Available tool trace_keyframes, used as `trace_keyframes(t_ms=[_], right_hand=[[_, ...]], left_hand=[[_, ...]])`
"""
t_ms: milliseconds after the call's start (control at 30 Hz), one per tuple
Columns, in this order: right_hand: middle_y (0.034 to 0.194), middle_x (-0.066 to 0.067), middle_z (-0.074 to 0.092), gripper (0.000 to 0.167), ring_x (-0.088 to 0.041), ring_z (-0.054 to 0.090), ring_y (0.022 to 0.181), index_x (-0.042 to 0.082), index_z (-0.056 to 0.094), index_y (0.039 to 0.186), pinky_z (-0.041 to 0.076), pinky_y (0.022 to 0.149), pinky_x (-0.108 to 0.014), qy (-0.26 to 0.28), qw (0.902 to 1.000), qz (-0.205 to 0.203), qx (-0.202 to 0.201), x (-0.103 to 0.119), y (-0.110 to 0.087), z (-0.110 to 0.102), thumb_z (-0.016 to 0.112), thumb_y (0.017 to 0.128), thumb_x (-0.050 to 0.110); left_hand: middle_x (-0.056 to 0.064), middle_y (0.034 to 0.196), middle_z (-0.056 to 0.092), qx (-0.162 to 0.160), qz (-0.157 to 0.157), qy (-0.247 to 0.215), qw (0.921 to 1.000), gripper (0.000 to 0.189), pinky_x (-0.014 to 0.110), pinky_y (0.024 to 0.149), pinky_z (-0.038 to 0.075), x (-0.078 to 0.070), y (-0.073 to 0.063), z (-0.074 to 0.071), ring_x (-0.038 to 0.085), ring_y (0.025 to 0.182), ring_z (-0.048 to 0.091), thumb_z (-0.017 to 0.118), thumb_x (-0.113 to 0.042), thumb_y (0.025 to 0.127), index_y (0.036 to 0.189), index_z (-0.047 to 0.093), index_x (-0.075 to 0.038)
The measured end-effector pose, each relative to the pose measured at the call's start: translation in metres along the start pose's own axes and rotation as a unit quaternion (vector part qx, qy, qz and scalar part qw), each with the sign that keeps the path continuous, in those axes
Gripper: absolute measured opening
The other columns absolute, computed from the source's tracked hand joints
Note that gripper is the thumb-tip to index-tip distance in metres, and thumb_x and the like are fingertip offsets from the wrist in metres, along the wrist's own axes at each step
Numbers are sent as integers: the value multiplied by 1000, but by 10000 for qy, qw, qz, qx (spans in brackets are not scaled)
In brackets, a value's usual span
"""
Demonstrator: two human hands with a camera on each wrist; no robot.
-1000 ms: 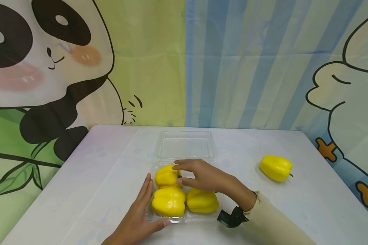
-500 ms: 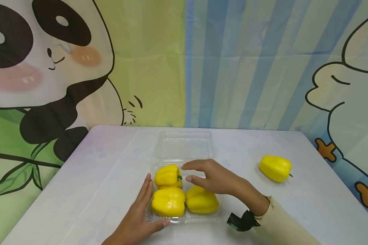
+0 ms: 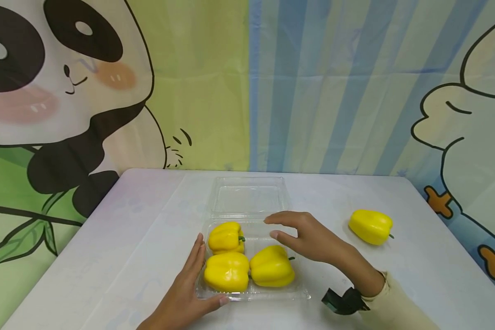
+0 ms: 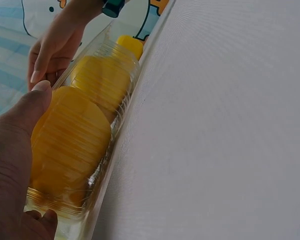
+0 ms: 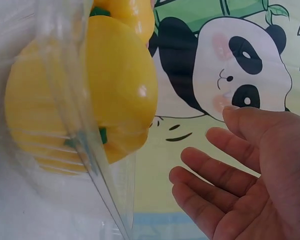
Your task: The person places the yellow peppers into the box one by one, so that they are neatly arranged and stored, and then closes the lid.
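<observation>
A clear plastic clamshell box (image 3: pixel 301 293) stands open on the table, its lid (image 3: pixel 249 197) folded back. Inside are three yellow bell peppers: one at back left (image 3: pixel 226 238), one at front left (image 3: pixel 227 272) and one at front right (image 3: pixel 272 266). My left hand (image 3: pixel 185 284) rests against the box's front left corner, fingers straight along the left wall and thumb at the front rim. Over the back right part of the box my right hand (image 3: pixel 313 236) hovers with loosely bent fingers, holding nothing. In the right wrist view its fingers (image 5: pixel 215 175) are apart from the peppers.
Another yellow bell pepper (image 3: pixel 371 227) lies on the white table (image 3: pixel 119 270) to the right of the box. Behind the table hangs a printed curtain (image 3: pixel 313 91) with a panda and stripes. A dark band (image 3: pixel 344 301) sits at the right wrist.
My right hand has moved right, off the back left pepper, uncovering it and the front right pepper. The left hand and the box stay where they were.
</observation>
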State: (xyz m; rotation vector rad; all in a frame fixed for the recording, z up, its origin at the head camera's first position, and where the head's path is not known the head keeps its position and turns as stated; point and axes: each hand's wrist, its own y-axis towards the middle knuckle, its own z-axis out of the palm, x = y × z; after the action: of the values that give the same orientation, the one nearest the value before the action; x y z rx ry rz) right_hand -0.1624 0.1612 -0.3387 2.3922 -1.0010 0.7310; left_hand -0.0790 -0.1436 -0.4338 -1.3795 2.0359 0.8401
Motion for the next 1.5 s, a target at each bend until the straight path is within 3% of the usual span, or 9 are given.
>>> trace_keyframes(t_ms=[367,667,1000,1500], right_hand=[[129,3,61,36,-19,54,123,13,62,130,47,98,-42,-81,9995,50,-305,-5,-11,-8,61,98,29],[130,3,61,35,-19,55,122,15,63,129,49,96,-43,-236,9974,-43,-682,-8,-21,-16,63,97,27],[129,2,62,36,-22,57,119,16,64,128,50,93,-43,-423,9906,-156,-1289,-22,-37,-23,68,93,18],[129,-4,61,43,-28,58,117,12,61,131,51,90,-44,-914,9781,122,-1868,-45,-62,-35,72,89,14]], left_hand=[[7,163,-2,-5,48,-9,10000,118,47,107,25,0,0,-1,30,144,14,80,-55,72,151,18,7],[3,163,-3,7,-166,-7,9999,120,46,107,24,-1,0,0,28,145,13,80,-57,71,152,17,4],[1,163,-4,46,-226,-70,9997,120,46,108,23,-2,0,0,26,145,11,80,-58,71,153,17,3],[1,163,-5,66,-210,-56,9997,120,46,108,23,-1,0,0,27,145,11,79,-58,71,153,16,3]])
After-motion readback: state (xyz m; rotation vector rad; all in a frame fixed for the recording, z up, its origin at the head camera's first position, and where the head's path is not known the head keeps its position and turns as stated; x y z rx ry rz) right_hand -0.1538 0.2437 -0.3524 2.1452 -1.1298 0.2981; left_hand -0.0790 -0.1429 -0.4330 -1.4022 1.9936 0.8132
